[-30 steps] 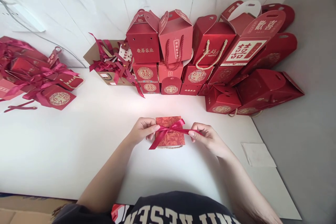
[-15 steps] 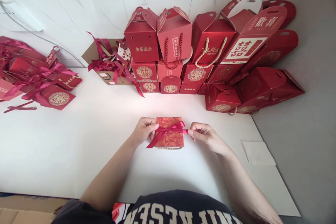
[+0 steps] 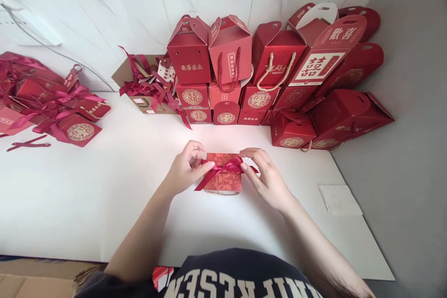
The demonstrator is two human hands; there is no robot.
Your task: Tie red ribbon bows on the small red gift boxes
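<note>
A small red gift box (image 3: pixel 228 182) with an orange floral pattern lies on the white table in front of me, a twisted cord handle (image 3: pixel 223 193) at its near edge. Around its middle runs a dark pink satin ribbon (image 3: pixel 228 166), tied in a bow, with one tail slanting down to the left. My left hand (image 3: pixel 185 167) is at the box's left side, thumb resting on the ribbon and fingers apart. At the right side, my right hand (image 3: pixel 267 177) has thumb and forefinger spread, touching the bow's right end and the box's upper right corner.
Stacked red gift boxes (image 3: pixel 193 98) stand along the tiled wall. A cardboard box (image 3: pixel 150 104) of ribbons and tags sits beside them. More ribboned boxes (image 3: pixel 78 131) pile up at left. Folded white paper (image 3: pixel 340 199) lies at right, near the grey wall (image 3: pixel 412 149).
Both hands have let go of the ribbon ends they were pulling apart. Their fingers have opened and moved up and inward over the bow.
</note>
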